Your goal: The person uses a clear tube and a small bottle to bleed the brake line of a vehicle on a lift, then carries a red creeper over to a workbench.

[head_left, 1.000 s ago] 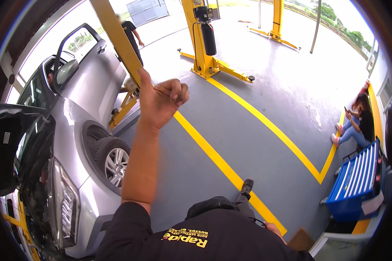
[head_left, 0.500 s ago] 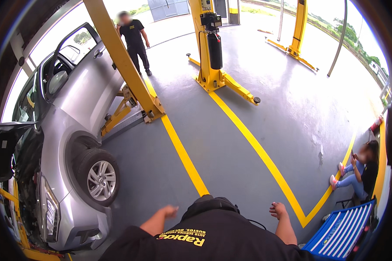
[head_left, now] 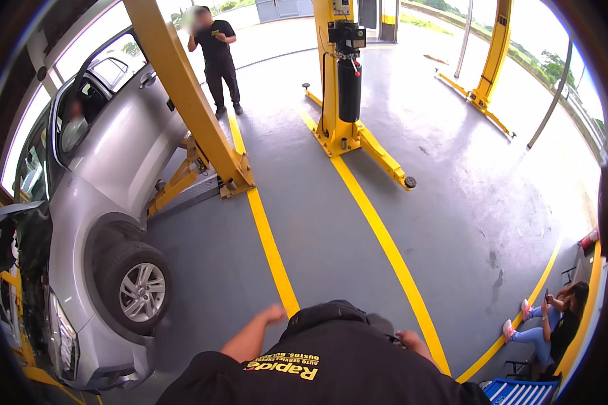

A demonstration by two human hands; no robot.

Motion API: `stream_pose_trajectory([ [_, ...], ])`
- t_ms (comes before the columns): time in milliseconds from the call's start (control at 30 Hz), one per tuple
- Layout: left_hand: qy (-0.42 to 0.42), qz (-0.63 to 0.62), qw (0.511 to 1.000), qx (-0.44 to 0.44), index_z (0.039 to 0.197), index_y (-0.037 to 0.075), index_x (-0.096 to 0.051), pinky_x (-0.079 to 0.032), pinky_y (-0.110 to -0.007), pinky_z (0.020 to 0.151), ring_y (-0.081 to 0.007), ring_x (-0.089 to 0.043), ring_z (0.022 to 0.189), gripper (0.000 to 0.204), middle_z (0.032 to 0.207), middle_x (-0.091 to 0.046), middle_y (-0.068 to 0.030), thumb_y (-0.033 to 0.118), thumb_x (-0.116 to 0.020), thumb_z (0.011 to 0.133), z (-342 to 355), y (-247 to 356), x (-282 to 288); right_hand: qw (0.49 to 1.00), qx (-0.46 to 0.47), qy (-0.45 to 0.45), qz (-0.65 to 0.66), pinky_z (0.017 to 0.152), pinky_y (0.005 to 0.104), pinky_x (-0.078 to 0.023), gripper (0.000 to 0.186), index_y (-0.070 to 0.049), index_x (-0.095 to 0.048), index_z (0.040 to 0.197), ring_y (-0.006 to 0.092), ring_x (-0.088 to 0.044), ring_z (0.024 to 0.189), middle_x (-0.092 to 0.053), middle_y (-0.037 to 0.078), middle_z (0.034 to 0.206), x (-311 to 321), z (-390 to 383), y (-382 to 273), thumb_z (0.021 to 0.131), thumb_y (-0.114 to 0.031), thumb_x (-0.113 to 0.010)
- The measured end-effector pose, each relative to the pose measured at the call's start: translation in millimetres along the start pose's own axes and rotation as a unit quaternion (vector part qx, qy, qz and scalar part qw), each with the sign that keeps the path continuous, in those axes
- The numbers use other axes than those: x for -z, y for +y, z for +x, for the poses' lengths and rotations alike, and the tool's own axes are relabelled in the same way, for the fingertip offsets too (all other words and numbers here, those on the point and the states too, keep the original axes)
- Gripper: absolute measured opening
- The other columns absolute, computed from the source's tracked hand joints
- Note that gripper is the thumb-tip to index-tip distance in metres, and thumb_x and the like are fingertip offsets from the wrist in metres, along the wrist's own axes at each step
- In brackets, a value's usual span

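Beside my dark shirt (head_left: 297,358), my left hand (head_left: 275,312) is held out with its fingers curled in, and I see nothing in it. The silver car's front wheel (head_left: 142,291) is the nearest large thing on that side, well apart from the hand. On the other side, my right hand (head_left: 407,337) is close to my body, beside a dark rounded shape (head_left: 381,325). Its fingers are small and partly hidden, so whether it holds anything does not show.
A silver car (head_left: 125,145) stands at left beside a yellow lift post (head_left: 186,94). Another lift post (head_left: 332,81) has a low arm (head_left: 385,156) jutting out. One person (head_left: 216,54) stands beyond; another (head_left: 554,324) sits at right near a blue rack (head_left: 520,391). Yellow lines (head_left: 385,250) mark the floor.
The view has shifted, with the car lower and the lift posts farther right. My right hand has come in toward my body. The standing person has raised a forearm across the chest.
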State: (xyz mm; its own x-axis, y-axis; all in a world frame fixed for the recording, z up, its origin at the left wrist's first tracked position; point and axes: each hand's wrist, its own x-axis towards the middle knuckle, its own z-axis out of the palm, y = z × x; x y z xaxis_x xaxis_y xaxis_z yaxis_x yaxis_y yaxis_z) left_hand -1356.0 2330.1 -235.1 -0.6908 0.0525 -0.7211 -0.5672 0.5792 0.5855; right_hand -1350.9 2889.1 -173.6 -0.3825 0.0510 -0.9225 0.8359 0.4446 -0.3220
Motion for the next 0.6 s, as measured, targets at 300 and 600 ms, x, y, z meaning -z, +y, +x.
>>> stream_pose_trajectory([
  [300,-0.104,-0.412,0.892,-0.154,0.074,0.006,-0.056,-0.045,-0.032,0.073,-0.0172,-0.051,0.063,0.075,0.070,-0.054,-0.0045,0.073,-0.028,0.091,22.9,328.3,97.5,0.997,-0.005,-0.017,0.079,0.081,0.0438,-0.052,0.035,-0.008,-0.056,0.124,0.0260,-0.066,0.096,-0.066,0.011,0.111,113.0,110.1,-102.3,0.098,-0.032,-0.052],
  [600,-0.078,-0.396,0.818,-0.409,0.055,0.007,-0.038,-0.032,-0.028,0.063,-0.0177,-0.034,0.059,0.095,0.056,-0.033,-0.0017,0.091,0.001,0.073,-46.1,547.0,135.6,0.992,0.002,-0.092,-0.083,0.079,0.0427,-0.052,0.033,-0.012,-0.055,0.125,0.0243,-0.066,0.099,-0.065,0.009,0.118,266.8,187.9,-228.6,0.098,-0.031,-0.050],
])
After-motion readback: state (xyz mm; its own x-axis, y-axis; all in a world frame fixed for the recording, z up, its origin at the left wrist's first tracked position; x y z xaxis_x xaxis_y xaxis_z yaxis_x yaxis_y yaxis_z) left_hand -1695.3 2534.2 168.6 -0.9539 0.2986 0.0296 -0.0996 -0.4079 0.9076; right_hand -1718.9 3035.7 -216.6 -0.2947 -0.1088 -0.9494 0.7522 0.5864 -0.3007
